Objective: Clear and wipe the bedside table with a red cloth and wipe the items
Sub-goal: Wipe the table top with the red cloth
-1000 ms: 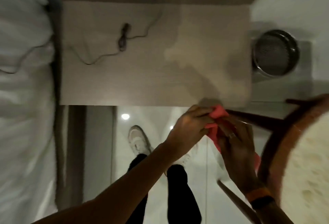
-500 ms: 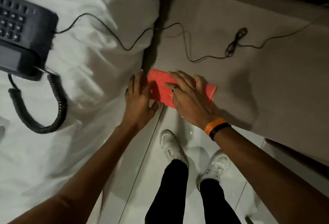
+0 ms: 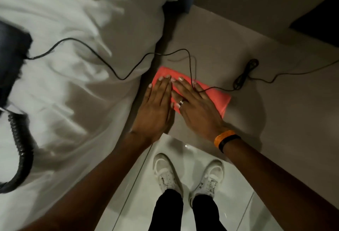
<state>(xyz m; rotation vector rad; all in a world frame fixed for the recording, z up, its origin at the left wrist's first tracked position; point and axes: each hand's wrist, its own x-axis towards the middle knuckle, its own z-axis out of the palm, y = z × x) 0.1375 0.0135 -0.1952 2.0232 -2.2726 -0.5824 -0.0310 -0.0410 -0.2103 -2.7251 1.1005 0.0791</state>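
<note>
The red cloth point(image 3: 218, 98) lies folded flat on the beige bedside table point(image 3: 275, 124), close to the table's left edge beside the bed. My left hand point(image 3: 156, 106) rests palm down on the cloth's left end, fingers straight and together. My right hand point(image 3: 196, 108) lies flat on the middle of the cloth, touching the left hand. Neither hand grips the cloth. A thin black cable point(image 3: 189, 62) crosses the cloth and the fingers of my right hand.
A black telephone point(image 3: 11, 62) with a coiled cord point(image 3: 20, 148) sits on the white bedding point(image 3: 73, 93) at left. Its cable ends in a bundled loop point(image 3: 245, 75) on the table. A dark panel point(image 3: 319, 20) is at the back right. My white shoes point(image 3: 165, 174) stand on a glossy floor.
The cloth went from being held in both hands at the table's right front to lying flat at its left side. Both hands slid it farther back, under the cable.
</note>
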